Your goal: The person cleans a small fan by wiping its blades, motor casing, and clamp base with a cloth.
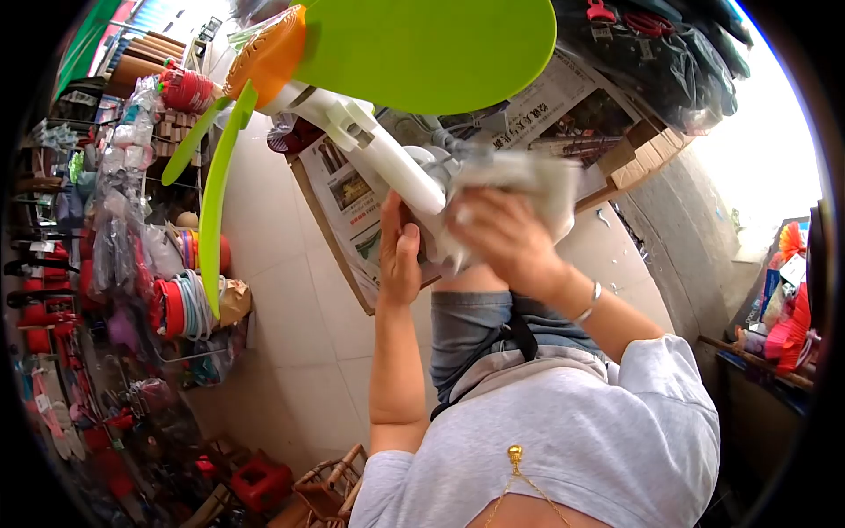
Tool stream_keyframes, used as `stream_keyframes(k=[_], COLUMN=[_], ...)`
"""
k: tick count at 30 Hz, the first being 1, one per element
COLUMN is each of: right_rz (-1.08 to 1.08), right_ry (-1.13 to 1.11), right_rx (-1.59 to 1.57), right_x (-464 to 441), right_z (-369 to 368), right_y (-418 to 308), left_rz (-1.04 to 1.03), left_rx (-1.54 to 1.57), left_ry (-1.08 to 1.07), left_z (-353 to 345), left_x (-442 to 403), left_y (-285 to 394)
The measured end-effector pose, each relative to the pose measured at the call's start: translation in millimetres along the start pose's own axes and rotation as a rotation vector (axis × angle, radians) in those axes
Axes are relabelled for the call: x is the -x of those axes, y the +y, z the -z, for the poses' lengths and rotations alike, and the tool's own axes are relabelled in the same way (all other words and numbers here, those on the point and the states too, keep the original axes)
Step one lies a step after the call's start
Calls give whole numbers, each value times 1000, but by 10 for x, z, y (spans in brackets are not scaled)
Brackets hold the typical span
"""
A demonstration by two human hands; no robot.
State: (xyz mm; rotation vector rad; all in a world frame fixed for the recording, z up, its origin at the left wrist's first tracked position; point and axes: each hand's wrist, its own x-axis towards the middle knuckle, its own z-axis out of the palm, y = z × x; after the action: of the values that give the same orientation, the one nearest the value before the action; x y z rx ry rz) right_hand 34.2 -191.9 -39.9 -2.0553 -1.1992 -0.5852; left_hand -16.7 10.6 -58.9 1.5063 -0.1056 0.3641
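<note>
Head view: fan sits in the upper middle of the frame, orange hub toward the upper left, one big green blade across the top, narrower blades hanging down the left. White neck is its long axis: runs diagonally from the hub down to a rounded end, just above and between the hands. So the fan lies up and left of both, the left hand nearer the neck.

Left hand: upright just below the neck, thumb raised, fingers partly behind it. Can't tell whether it grips anything. Right hand: clenched on a white cloth, right of the rounded end. Hand and cloth are blurred; what sits beneath them is hard to read.

Below the fan: newspaper spread over cardboard, cardboard edge showing at right.

Containers: dark plastic bag upper right, bulky contents not readable, red-handled scissors by its top edge. Red container lower left, inside not visible. Left side is shelving packed with bagged goods; coiled cord nearest the tiled floor. Bracelet on the right wrist.
</note>
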Motion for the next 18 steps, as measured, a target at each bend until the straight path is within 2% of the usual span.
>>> stream_keyframes(k=[2, 4, 6, 7, 10, 11, 12, 14, 18], right_rz=[-267, -254, -104, -98, -56, -39, -42, -212, -220], right_ry=[67, 56, 49, 30, -11, -72, -66, -9, -16], right_rx=[-190, -160, -80, -87, -61, -10, -6, -108, -84], right_x=[-84, -54, 62, 99, 100, 118, 85, 16, -96], right_z=[63, 73, -16, -50, 7, 35, 51, 107, 91], right_y=[193, 103, -131, -211, -116, -24, 6, 59, 69], left_rz=[-30, 7, 51, 72, 81, 48, 13, -45, -122], left_rx=[-39, -7, 21, 35, -28, -58, -85, -120, -215], left_ry=[3, 21, 38, 49, 83, 27, -27, -9, 8], left_z=[-12, -37, -71, -95, -224, -124, -94, -103, -214], left_x=[9, 20, 28, 19, 0, 17, -28, -3, -78], left_y=[-14, -10, 35, 67, 368, 209, 172, 151, 340])
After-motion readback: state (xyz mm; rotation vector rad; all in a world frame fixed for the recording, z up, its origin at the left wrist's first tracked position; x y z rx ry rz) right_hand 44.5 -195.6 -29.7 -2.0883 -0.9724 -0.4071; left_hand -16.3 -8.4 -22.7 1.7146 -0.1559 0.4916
